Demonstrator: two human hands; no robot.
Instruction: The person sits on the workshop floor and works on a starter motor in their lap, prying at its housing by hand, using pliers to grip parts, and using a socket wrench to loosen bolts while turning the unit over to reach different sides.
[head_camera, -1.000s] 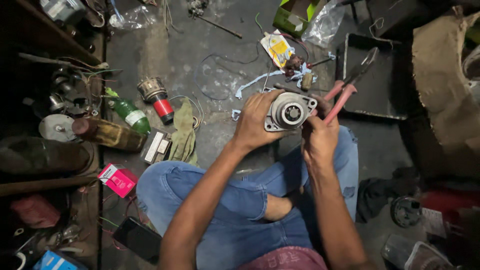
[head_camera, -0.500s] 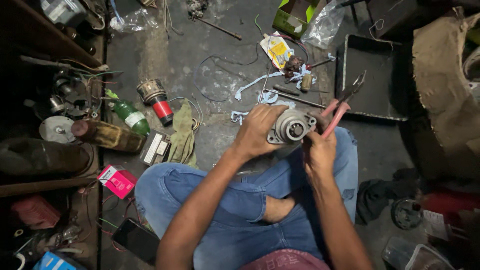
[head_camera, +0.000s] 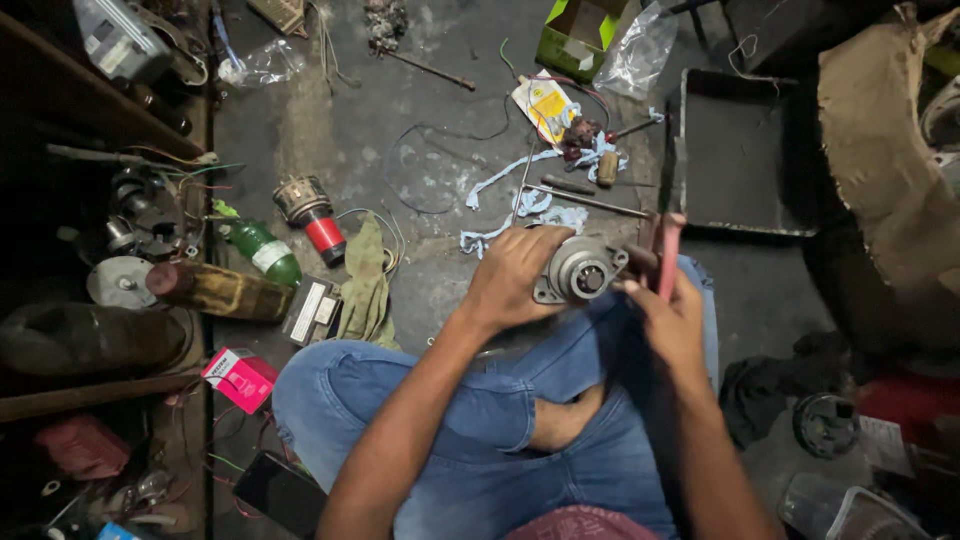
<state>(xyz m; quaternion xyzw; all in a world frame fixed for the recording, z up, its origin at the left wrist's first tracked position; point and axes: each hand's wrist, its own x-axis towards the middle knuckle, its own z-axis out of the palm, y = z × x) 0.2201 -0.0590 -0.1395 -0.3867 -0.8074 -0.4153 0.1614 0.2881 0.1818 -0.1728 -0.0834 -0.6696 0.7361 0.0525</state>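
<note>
Two hands meet over our lap; our left hand (head_camera: 522, 275) wraps the round metal motor part (head_camera: 580, 270); our right hand (head_camera: 668, 322), fingers closed, grips red-handled pliers (head_camera: 667, 255).

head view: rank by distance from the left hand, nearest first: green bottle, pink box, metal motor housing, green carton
1. Metal motor housing: held in the left hand, just to its right.
2. Green bottle: lying on the floor off to the left.
3. Pink box: lower left, beside the knee.
4. Green carton: top of the view, past the scattered wires.
Pink box and green carton are close to call.
</note>
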